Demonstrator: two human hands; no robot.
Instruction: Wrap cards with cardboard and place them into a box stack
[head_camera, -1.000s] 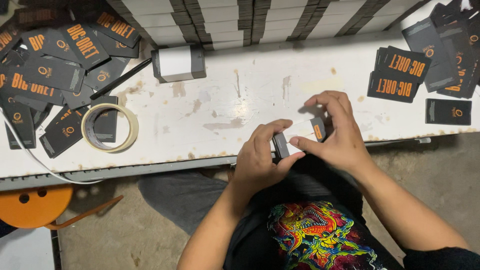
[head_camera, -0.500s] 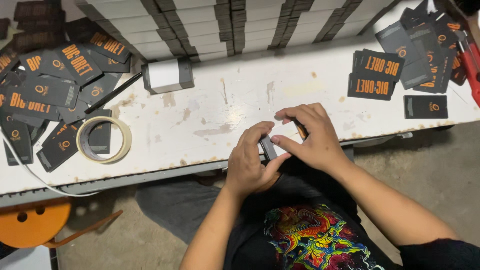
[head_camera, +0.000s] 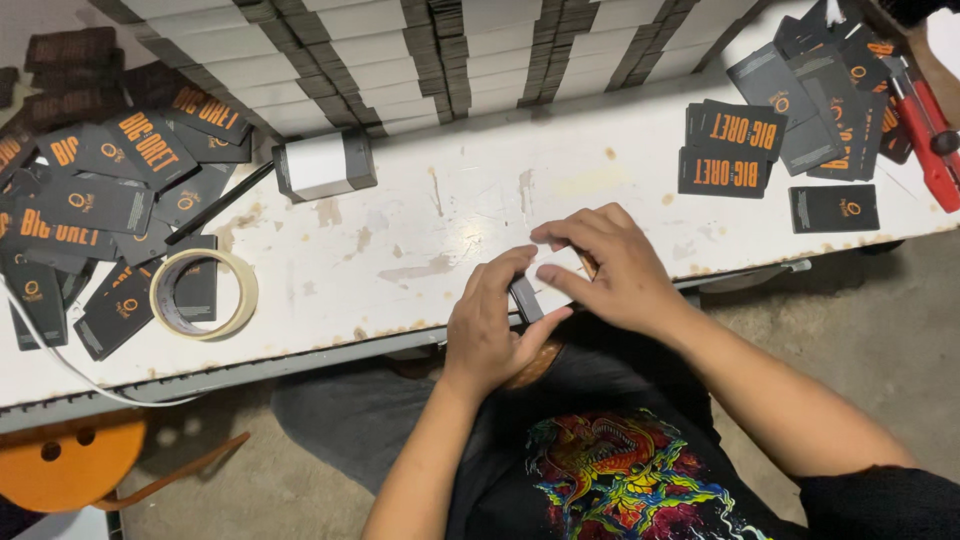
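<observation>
Hands have drawn back to the near edge of the white table (head_camera: 420, 215) since half a second ago, the small dark box (head_camera: 524, 298) now showing edge-on. The left hand (head_camera: 492, 325) pinches it between thumb and curled fingers; the right hand (head_camera: 610, 270) closes over its other end. A tape roll (head_camera: 204, 294) lies well to the left, among scattered dark cards (head_camera: 95, 200).
</observation>
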